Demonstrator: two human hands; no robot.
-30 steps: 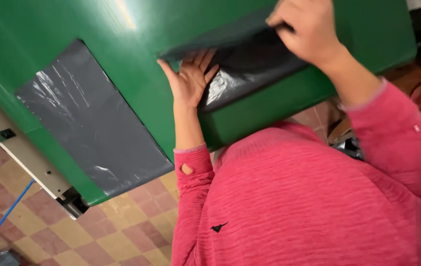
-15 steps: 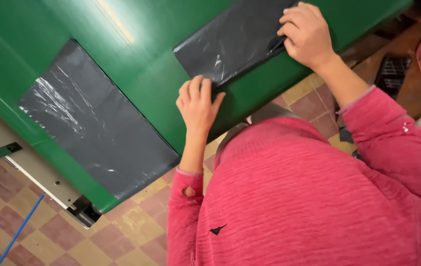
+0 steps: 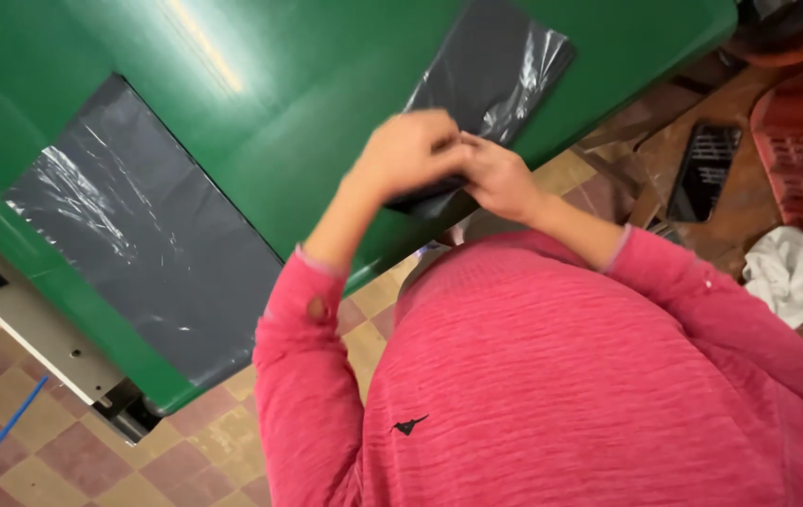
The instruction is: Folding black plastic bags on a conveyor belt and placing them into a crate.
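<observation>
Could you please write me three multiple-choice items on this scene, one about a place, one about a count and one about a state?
1. Where does the larger black plastic bag lie?
A. flat on the green table
B. on the checkered floor
C. over the red crate

2. How many black plastic bags lie on the table?
A. one
B. two
C. four

3. What are the left hand and the right hand doing?
A. resting apart on the table
B. meeting at the near edge of the smaller black bag
C. holding the white cloth

Answers:
1. A, it lies spread flat on the table's left part.
2. B, one large at left, one smaller near the hands.
3. B, both hands touch together at that bag's near edge.
</observation>
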